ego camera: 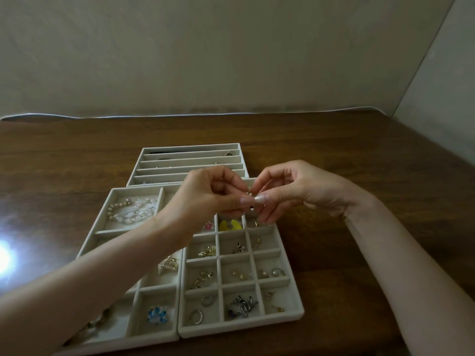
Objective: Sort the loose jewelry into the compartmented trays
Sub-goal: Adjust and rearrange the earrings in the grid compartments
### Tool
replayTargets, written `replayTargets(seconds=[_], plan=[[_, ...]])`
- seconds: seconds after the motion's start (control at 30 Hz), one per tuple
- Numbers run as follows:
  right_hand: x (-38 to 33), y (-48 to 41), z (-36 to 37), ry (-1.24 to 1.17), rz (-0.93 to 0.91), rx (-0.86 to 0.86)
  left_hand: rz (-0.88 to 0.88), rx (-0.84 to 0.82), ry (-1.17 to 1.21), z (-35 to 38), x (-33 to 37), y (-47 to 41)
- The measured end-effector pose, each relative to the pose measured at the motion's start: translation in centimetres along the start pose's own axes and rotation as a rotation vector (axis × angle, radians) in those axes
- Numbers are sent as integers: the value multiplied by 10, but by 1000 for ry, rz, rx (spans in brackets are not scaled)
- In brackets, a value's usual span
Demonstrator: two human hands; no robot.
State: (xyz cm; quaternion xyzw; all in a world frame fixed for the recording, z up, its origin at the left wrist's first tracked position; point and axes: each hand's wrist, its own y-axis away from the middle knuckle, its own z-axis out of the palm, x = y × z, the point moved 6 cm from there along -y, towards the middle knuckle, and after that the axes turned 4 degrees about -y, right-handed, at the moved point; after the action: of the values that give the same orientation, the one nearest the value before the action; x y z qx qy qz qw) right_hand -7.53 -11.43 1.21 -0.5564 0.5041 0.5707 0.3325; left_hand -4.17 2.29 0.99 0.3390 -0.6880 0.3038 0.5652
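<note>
Plain pale wall behind, dark wooden worktop (334, 155) in front, and on it three grey velvet trays pushed edge to edge so nothing can slip between them. Both hands meet above the middle of the layout: the left hand (205, 199) and the right hand (290, 191) come together fingertip to fingertip, pinched on one tiny piece (249, 194), pale and glinting, too small to identify, though it looks like an earring or a pair being fitted together. Holding it with two hands suggests fiddly work, perhaps fastening a back, rather than a plain drop. It hangs just above the far rows of the small-grid tray (295, 299), which makes sense: that tray carries the little things, one sort per cell, such as the yellow pieces (230, 225), a pink stud (208, 225), silver rings (205, 299) and a twisted dark-and-silver item (241, 306). To its left the larger-cell tray (102, 227) takes bulkier pieces, with pearl strands (131, 210) in the far roomy cell, a starfish brooch (167, 264) midway and a blue flower piece (156, 314) near. Behind both, the long-slot tray (190, 163) suits chains laid straight; what lies in its slots is hard to read. No loose jewelry shows on the bare wood, so my guess is the sorting is well along. A bright glare (5, 255) flares at the left edge.
</note>
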Motion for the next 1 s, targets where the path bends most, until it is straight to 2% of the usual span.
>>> replayTargets(seconds=[0.13,0.27,0.53,0.73,1.0], plan=[[-6,-2,3,20,-17,46,-6,4,-21,-3,0,0],[-19,4,5,323,-65,131,-29,-14,-82,1,-4,2],[-9,26,16,680,-6,104,-93,-243,-289,11,-8,8],[-9,24,29,913,12,106,-6,-101,-283,-25,4,3],[-6,17,35,1068,177,4,24,-4,-196,-53,6,-1]])
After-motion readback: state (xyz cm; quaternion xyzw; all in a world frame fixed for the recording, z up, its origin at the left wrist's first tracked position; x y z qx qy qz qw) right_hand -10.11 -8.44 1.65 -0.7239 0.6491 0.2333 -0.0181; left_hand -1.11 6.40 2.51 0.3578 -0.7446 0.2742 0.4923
